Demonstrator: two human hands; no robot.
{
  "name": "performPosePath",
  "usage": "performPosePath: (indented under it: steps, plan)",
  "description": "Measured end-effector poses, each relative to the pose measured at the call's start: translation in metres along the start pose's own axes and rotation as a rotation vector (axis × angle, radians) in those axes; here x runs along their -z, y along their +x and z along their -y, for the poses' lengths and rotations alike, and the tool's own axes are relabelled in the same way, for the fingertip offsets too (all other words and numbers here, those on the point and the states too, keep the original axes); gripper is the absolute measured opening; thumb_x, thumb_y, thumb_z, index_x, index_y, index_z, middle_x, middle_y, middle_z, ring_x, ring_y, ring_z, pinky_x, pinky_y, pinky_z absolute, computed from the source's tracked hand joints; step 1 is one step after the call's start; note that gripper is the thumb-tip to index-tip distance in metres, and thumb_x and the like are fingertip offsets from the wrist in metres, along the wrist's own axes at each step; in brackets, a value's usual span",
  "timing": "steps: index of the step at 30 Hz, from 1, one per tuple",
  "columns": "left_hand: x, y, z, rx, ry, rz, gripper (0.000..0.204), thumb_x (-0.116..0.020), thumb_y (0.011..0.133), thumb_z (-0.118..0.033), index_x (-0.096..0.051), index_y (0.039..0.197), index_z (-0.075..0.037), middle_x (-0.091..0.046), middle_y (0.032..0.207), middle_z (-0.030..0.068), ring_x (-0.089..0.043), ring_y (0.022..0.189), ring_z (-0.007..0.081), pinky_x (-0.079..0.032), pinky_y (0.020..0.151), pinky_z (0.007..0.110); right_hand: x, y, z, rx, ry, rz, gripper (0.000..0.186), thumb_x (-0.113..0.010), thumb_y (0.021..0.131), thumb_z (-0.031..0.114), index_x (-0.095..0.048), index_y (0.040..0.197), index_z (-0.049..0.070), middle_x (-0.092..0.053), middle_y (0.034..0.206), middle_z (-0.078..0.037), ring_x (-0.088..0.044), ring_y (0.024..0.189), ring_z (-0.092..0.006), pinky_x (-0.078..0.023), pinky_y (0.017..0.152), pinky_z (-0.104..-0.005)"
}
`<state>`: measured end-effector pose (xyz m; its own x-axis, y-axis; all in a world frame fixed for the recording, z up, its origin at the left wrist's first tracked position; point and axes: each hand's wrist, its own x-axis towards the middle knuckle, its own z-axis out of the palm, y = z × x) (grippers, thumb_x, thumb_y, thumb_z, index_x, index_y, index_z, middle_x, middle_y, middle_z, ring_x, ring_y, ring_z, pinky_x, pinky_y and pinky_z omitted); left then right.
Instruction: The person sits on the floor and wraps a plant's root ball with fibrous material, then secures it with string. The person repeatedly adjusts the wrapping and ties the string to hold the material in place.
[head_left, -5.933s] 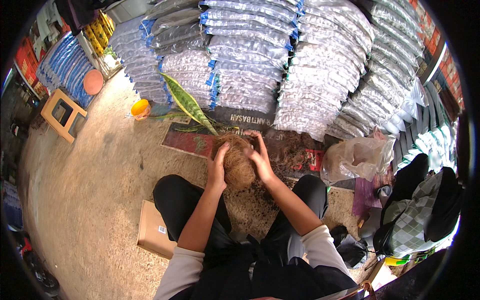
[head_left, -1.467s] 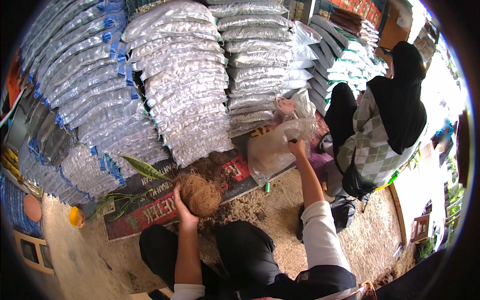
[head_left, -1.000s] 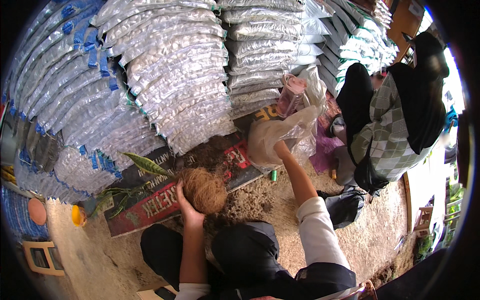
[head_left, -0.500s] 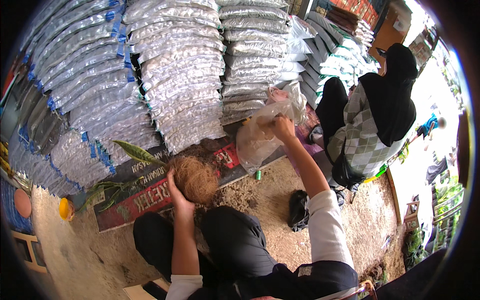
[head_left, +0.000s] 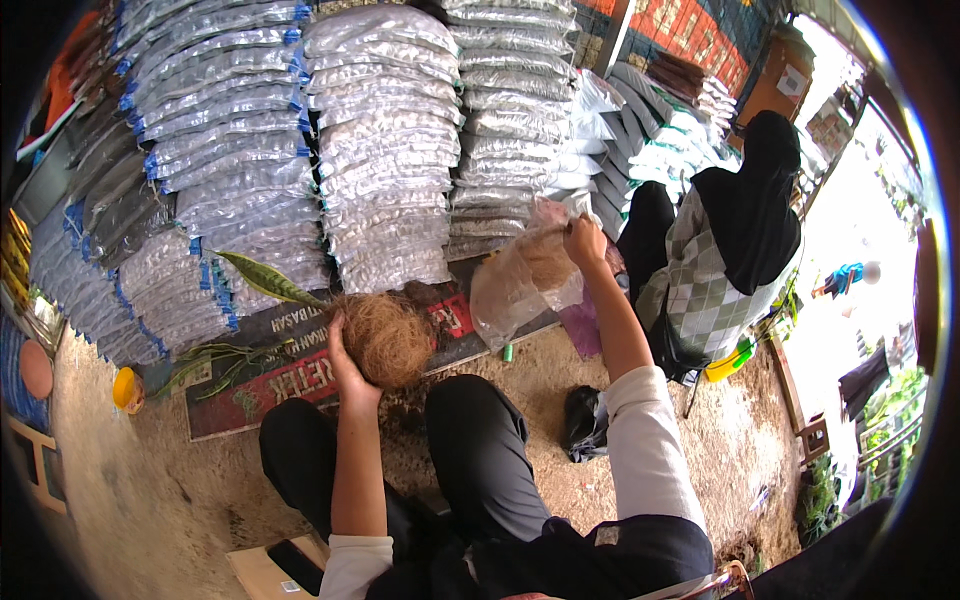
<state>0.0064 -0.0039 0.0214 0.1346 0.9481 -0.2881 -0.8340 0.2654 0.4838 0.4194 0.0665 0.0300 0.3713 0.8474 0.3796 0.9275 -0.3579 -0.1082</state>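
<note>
My left hand [head_left: 352, 370] cups a round ball of brown coconut fibre [head_left: 388, 340] from its left side, above my knees. A long green snake plant leaf [head_left: 268, 280] with pale edges sticks out of the ball toward the left. My right hand [head_left: 584, 243] is closed at the upper edge of a clear plastic bag [head_left: 505, 300], pinching it. Brown fibre [head_left: 548, 262] shows through the bag beside my fingers. More long green leaves [head_left: 225, 365] lie on the dark and red printed board [head_left: 290, 385] in front of me.
Tall stacks of filled plastic sacks [head_left: 385, 150] stand ahead. A person in a checked top [head_left: 710, 270] sits close on the right. A small green spool [head_left: 508, 352], a black bag [head_left: 585, 425], a yellow pot [head_left: 127, 388] and a dark phone [head_left: 295, 565] are around me.
My right hand has come out of the bag's mouth and risen slightly to its edge, and the fibre inside shows more. My left hand still holds the fibre ball. The view has shifted.
</note>
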Motion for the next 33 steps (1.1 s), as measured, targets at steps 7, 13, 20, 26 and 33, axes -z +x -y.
performPosePath:
  steps: [7, 13, 20, 26, 33]
  plan:
    - [0.011, 0.006, 0.005, 0.056, 0.017, 0.070, 0.051, -0.048, 0.079, -0.046, -0.051, 0.112, -0.008, -0.055, 0.109, 0.0109, -0.054, 0.099, 0.0278, -0.044, 0.084, 0.047, -0.008, -0.007, 0.002, -0.097, 0.295, -0.068, 0.017, -0.057, 0.071, 0.018, -0.060, 0.079, 0.003, -0.061, 0.084, -0.017, -0.058, 0.082, -0.0343, -0.047, 0.069, -0.0413]
    - [0.016, 0.020, 0.018, 0.086, -0.035, 0.144, 0.050, -0.045, 0.080, -0.047, -0.052, 0.111, -0.008, -0.055, 0.108, 0.0120, -0.054, 0.098, 0.0285, -0.044, 0.084, 0.048, -0.042, -0.015, -0.016, -0.023, 0.199, -0.062, 0.015, -0.057, 0.070, 0.014, -0.063, 0.079, 0.003, -0.061, 0.082, -0.020, -0.058, 0.079, -0.0357, -0.046, 0.068, -0.0424]
    - [0.025, 0.042, 0.031, 0.083, -0.005, 0.125, 0.049, -0.042, 0.082, -0.046, -0.051, 0.112, -0.008, -0.055, 0.109, 0.0112, -0.053, 0.100, 0.0277, -0.043, 0.085, 0.047, -0.085, -0.006, -0.034, -0.084, 0.289, 0.202, 0.018, -0.054, 0.069, 0.009, -0.066, 0.081, 0.004, -0.061, 0.085, -0.022, -0.060, 0.080, -0.0355, -0.048, 0.071, -0.0416]
    - [0.019, 0.045, 0.034, 0.096, -0.008, 0.101, 0.050, -0.041, 0.082, -0.048, -0.050, 0.113, -0.009, -0.054, 0.109, 0.0103, -0.052, 0.102, 0.0273, -0.042, 0.086, 0.046, -0.141, -0.014, -0.017, -0.260, 0.435, 0.108, 0.022, -0.058, 0.068, 0.019, -0.066, 0.084, 0.006, -0.062, 0.087, -0.018, -0.060, 0.084, -0.0346, -0.047, 0.072, -0.0428]
    - [0.012, 0.061, 0.046, 0.144, -0.062, 0.169, 0.047, -0.038, 0.085, -0.043, -0.051, 0.112, -0.007, -0.055, 0.108, 0.0095, -0.053, 0.100, 0.0257, -0.044, 0.085, 0.044, -0.233, -0.028, -0.036, -0.029, 0.733, 0.518, 0.032, -0.057, 0.068, 0.021, -0.062, 0.094, 0.003, -0.063, 0.088, -0.016, -0.061, 0.082, -0.0313, -0.047, 0.073, -0.0385]
